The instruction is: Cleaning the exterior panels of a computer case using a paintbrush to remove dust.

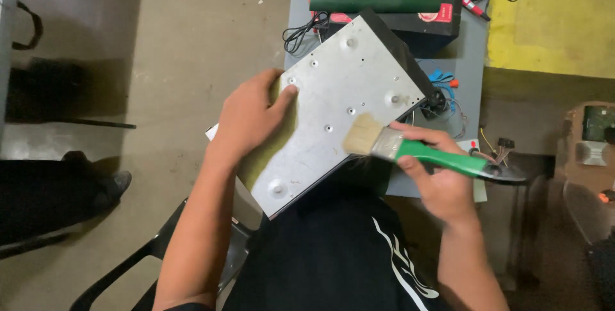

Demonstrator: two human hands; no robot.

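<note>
Left hand (251, 117): is being pressed flat, fingers loosely spread, on the upper left edge of the metal case (333, 115), with the thumb lying on the plate; nothing is being gripped, only steadied.
Right hand (435, 180): is being kept closed around the green handle of the paintbrush (416, 147), whose pale bristles are being laid on the plate near its right corner.
Metal case: is being held tilted, grey bottom plate upward, half over the lap and half over the near edge of the grey table (471, 48); its far corner is resting near a black box (423, 26).
Slip risk: the case is judged likely to slide off the lap, since it is being held by one flat palm only.
Snag risk: loose wires (448, 103) are lying just beside the right corner, and could be caught by the bristles.
Dust risk: dust could be driven onto the cables (304, 32) at the table's left edge.
</note>
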